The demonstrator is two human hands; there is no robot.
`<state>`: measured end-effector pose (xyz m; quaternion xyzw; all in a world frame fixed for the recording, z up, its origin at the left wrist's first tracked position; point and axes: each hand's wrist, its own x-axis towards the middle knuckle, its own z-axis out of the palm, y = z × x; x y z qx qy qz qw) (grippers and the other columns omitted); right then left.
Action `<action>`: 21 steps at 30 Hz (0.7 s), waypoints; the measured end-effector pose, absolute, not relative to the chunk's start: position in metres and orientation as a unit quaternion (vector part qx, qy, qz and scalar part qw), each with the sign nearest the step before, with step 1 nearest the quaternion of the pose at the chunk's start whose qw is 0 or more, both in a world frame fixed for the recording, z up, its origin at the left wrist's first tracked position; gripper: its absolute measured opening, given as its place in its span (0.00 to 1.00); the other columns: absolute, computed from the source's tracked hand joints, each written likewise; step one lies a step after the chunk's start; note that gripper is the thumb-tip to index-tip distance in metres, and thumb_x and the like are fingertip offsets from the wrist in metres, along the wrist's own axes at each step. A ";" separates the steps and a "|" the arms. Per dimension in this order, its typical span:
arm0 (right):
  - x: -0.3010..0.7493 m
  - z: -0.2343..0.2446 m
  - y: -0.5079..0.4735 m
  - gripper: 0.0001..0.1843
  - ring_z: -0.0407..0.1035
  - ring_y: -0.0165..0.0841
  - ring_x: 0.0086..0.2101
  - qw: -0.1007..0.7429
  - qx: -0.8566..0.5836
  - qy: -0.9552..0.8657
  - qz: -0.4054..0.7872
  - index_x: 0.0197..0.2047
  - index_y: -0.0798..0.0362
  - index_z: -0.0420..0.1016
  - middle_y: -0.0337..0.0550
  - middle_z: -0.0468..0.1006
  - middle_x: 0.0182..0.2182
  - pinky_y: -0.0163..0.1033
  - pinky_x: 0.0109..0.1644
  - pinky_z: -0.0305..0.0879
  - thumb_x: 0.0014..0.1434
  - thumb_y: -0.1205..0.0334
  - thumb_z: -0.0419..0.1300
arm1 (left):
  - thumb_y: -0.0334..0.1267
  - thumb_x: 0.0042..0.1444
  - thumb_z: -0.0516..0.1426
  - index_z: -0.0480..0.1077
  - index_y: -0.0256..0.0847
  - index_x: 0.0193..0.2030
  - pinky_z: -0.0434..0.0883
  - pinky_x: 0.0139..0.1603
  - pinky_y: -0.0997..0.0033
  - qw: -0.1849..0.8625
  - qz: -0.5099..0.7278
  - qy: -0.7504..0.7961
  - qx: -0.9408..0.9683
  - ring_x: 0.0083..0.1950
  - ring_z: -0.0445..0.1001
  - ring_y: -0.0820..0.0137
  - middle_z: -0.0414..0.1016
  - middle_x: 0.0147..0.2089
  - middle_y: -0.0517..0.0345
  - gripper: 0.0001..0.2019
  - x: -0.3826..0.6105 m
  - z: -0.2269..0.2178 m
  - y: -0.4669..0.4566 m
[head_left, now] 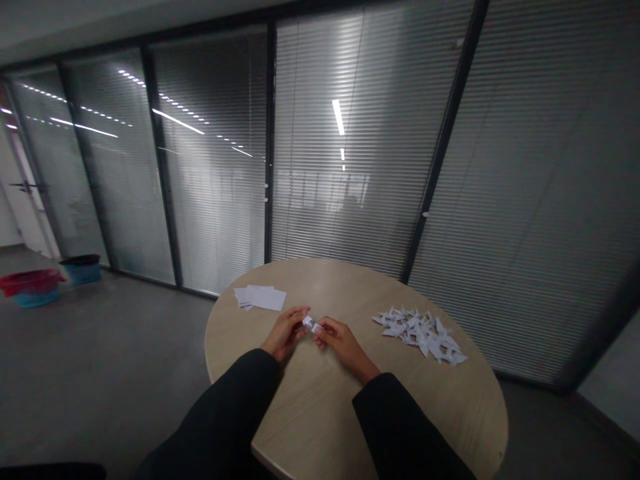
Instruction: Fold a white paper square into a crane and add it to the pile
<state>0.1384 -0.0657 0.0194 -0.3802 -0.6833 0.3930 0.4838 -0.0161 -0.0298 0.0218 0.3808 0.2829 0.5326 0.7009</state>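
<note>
Between my two hands, above the middle of the wooden table, is a small folded piece of white paper (311,325). My left hand (287,333) grips its left end with thumb and fingers. At the other end my right hand (336,339) pinches the paper, its fingers curled in. The exact folds are too small to make out. To the left and beyond lie several flat white paper sheets (263,297), overlapping one another. A heap of folded, pointed white paper shapes (420,333) is spread to the right of my right hand.
The round-ended table (310,413) stands close to a glass partition with blinds (345,220). On the floor at the far left are a blue bin with a red liner (33,287) and a blue bin with a dark liner (83,268), near a door (27,193).
</note>
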 end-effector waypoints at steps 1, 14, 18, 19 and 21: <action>0.138 0.019 -0.065 0.18 0.65 0.28 0.24 0.484 -0.381 -0.683 0.393 0.31 0.54 0.69 0.38 0.72 0.24 0.35 0.30 0.63 0.53 0.46 0.58 | 0.32 0.46 0.62 0.73 0.34 0.38 0.67 0.28 0.80 0.699 0.532 0.282 0.386 0.28 0.69 0.77 0.70 0.28 0.59 0.10 -0.016 0.021 -0.029; 0.142 0.011 -0.057 0.16 0.66 0.28 0.23 0.502 -0.433 -0.647 0.377 0.29 0.53 0.68 0.37 0.72 0.22 0.34 0.28 0.62 0.51 0.47 0.58 | 0.41 0.40 0.67 0.71 0.35 0.39 0.67 0.31 0.75 0.642 0.513 0.272 0.500 0.32 0.72 0.72 0.73 0.32 0.54 0.20 -0.013 0.024 -0.035; 0.142 0.011 -0.057 0.17 0.66 0.28 0.23 0.499 -0.428 -0.653 0.376 0.29 0.53 0.68 0.37 0.72 0.22 0.35 0.29 0.63 0.52 0.46 0.58 | 0.41 0.39 0.67 0.72 0.34 0.37 0.67 0.31 0.75 0.642 0.516 0.275 0.496 0.31 0.72 0.73 0.74 0.31 0.55 0.18 -0.014 0.021 -0.032; 0.142 0.012 -0.058 0.17 0.66 0.28 0.23 0.499 -0.424 -0.656 0.375 0.29 0.53 0.68 0.37 0.72 0.22 0.35 0.29 0.63 0.52 0.46 0.58 | 0.40 0.39 0.67 0.72 0.34 0.37 0.67 0.32 0.75 0.645 0.517 0.273 0.492 0.31 0.72 0.73 0.73 0.30 0.55 0.18 -0.014 0.021 -0.031; 0.142 0.012 -0.059 0.17 0.66 0.28 0.23 0.498 -0.416 -0.662 0.375 0.30 0.53 0.68 0.37 0.72 0.23 0.35 0.29 0.63 0.52 0.46 0.58 | 0.39 0.40 0.67 0.72 0.35 0.37 0.67 0.32 0.76 0.654 0.518 0.267 0.481 0.31 0.71 0.74 0.73 0.30 0.56 0.17 -0.015 0.019 -0.030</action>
